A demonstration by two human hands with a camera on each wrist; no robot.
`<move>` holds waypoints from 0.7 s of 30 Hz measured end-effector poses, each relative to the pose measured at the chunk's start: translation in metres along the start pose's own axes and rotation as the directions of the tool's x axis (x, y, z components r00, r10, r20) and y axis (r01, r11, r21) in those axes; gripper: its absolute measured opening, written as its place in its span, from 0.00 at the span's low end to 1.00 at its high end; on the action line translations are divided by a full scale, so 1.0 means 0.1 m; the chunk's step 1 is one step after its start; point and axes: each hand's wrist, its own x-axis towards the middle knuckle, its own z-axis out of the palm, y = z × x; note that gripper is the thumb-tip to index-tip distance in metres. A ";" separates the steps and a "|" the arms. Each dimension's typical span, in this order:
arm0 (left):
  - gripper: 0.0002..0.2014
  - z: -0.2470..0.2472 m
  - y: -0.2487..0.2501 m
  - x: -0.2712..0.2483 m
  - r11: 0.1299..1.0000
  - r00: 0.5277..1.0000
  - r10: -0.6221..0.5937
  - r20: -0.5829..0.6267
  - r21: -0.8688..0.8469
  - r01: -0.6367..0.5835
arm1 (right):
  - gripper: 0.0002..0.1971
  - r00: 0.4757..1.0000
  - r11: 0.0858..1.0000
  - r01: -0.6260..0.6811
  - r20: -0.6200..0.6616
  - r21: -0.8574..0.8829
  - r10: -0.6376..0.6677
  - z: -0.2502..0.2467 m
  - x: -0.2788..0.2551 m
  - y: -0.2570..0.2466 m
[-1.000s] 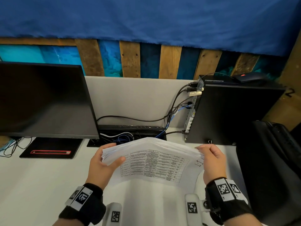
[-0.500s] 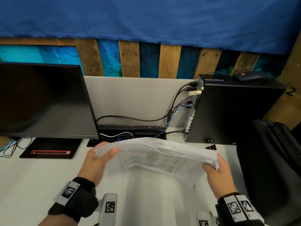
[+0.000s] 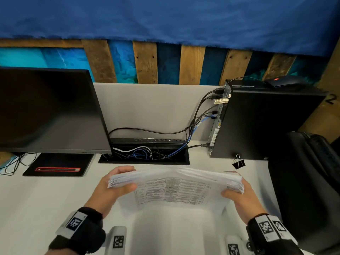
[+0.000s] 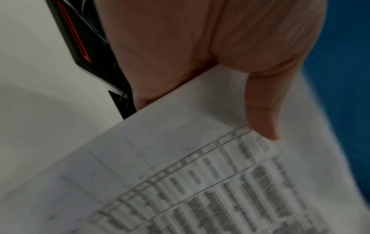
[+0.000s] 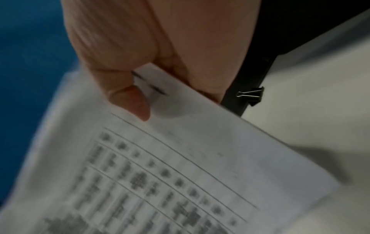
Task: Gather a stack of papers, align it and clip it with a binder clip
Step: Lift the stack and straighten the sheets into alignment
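A stack of white printed papers [image 3: 174, 184] with tables on them hangs above the white desk [image 3: 36, 199], held at both short ends. My left hand [image 3: 119, 183] grips the left end, thumb on the near face and fingers behind. My right hand [image 3: 233, 188] grips the right end the same way. The sheets [image 4: 200, 174] fan slightly at both ends, and the near sheet droops toward me. A black binder clip [image 3: 238, 162] with silver handles lies on the desk beyond the right hand, beside the computer case. The right wrist view shows the clip [image 5: 253, 95] just past my thumb [image 5: 132, 101].
A dark monitor [image 3: 47, 111] stands at the left with its black base [image 3: 57, 164] on the desk. A cable tray [image 3: 147, 151] full of wires runs along the back. A black computer case [image 3: 261, 122] stands at the right, with a black bag [image 3: 309, 190] beside it.
The stack has been turned and levelled: half a second ago its right end hung lower, now both ends sit at about the same height. Both hands kept their grip.
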 end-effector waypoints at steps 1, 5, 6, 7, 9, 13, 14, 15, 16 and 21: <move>0.42 0.02 -0.03 0.00 0.999 0.999 -0.042 0.029 0.008 0.042 | 0.20 0.999 0.998 -0.048 0.000 -0.050 0.048 0.03 0.02 0.04; 0.22 0.15 0.07 0.02 0.994 0.999 -0.032 0.039 0.105 0.028 | 0.16 0.996 0.996 -0.080 -0.045 -0.046 0.078 0.10 0.06 0.05; 0.19 0.15 0.11 0.02 0.995 1.000 -0.006 0.019 0.098 0.004 | 0.14 0.998 0.999 -0.049 -0.050 -0.021 0.048 0.09 0.05 0.01; 0.19 0.14 0.16 0.02 0.998 1.000 0.019 0.008 0.068 -0.020 | 0.13 0.998 1.000 -0.014 -0.060 0.005 0.015 0.07 0.03 -0.05; 0.27 0.08 0.19 0.00 0.998 0.998 0.065 -0.005 0.002 -0.065 | 0.15 0.997 0.998 0.058 -0.057 0.021 -0.057 0.03 0.00 -0.12; 0.37 0.05 -0.02 0.01 1.000 1.000 -0.015 -0.020 -0.020 0.014 | 0.17 0.998 0.999 0.041 -0.058 0.012 -0.040 0.12 0.01 -0.06; 0.36 0.08 -0.07 0.01 0.997 0.998 -0.057 -0.011 -0.045 0.057 | 0.15 0.997 1.000 0.026 -0.072 -0.006 -0.026 0.17 0.02 -0.03; 0.34 0.10 -0.09 0.01 0.995 0.997 -0.080 -0.002 -0.066 0.079 | 0.13 0.997 1.000 0.016 -0.080 -0.025 -0.018 0.21 0.03 -0.03; 0.33 0.12 -0.09 0.02 0.993 0.996 -0.089 0.005 -0.077 0.089 | 0.12 0.996 0.999 0.014 -0.084 -0.033 -0.017 0.23 0.04 -0.03; 0.32 0.09 -0.01 0.04 0.999 0.999 -0.034 -0.007 -0.040 0.034 | 0.15 0.997 0.998 0.057 -0.051 0.016 -0.056 0.13 0.03 -0.13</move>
